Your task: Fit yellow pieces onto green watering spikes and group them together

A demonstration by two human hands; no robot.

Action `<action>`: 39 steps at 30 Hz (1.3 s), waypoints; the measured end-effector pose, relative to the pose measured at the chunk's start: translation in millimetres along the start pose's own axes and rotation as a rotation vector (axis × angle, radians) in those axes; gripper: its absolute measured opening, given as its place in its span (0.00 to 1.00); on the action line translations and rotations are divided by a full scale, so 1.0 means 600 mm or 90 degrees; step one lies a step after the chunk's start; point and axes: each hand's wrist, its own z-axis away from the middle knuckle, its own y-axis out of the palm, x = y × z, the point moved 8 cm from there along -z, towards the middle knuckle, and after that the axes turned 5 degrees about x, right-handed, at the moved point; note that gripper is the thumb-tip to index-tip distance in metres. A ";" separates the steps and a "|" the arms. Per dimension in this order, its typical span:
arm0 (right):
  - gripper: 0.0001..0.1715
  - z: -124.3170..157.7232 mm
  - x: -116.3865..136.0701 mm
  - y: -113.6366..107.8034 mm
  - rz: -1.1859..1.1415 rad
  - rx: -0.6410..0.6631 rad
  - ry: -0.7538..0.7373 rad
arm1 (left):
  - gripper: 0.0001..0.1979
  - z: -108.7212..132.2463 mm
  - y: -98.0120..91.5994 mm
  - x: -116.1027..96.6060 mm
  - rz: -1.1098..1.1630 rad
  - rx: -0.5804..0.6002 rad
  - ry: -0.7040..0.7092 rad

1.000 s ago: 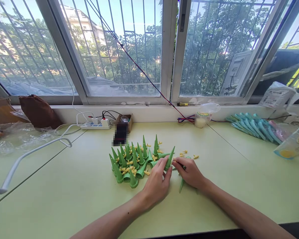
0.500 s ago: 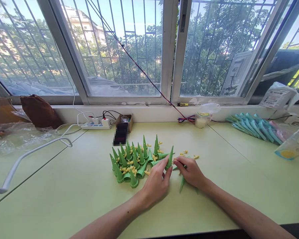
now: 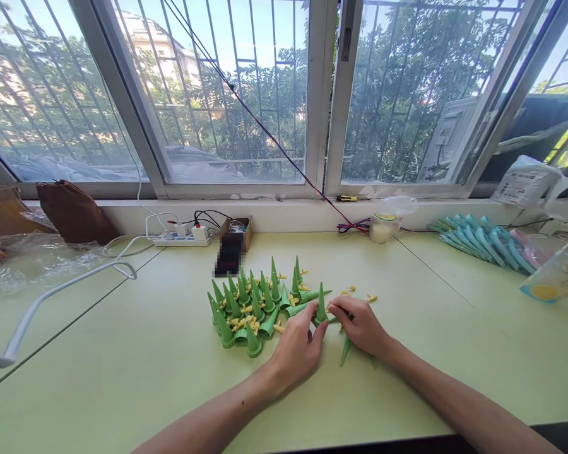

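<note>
My left hand (image 3: 297, 340) is closed on a green plastic cone (image 3: 321, 306), held with its tip up between thumb and fingers. Right beside it, my right hand (image 3: 363, 325) pinches something small at the cone's side; the fingers mostly cover it, and it may be a yellow piece. Under the right hand another green cone (image 3: 345, 350) pokes out, lying on the table. To the left of my hands is a cluster of green cones (image 3: 254, 343), many upright and some on their sides. Small yellow plastic pieces (image 3: 278, 328) lie scattered among them.
A few yellow pieces (image 3: 372, 298) lie beyond my right hand on the table (image 3: 170, 378). At the back are a power strip (image 3: 182, 239), a small cardboard box (image 3: 247, 230) and a plastic jar (image 3: 385, 228). Teal packets (image 3: 478, 239) lie at right; a white cable (image 3: 61, 287) crosses the left.
The cone in my left hand has gone from leaning right to nearly upright, shifting slightly left. My right hand stays beside it, still pinching.
</note>
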 end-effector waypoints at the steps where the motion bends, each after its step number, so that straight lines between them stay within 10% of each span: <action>1: 0.21 0.000 -0.001 0.000 0.002 -0.001 0.001 | 0.08 0.000 0.000 0.000 0.000 -0.002 0.003; 39: 0.22 0.002 -0.014 0.012 0.018 0.033 0.031 | 0.11 0.000 -0.008 -0.012 0.015 -0.030 0.052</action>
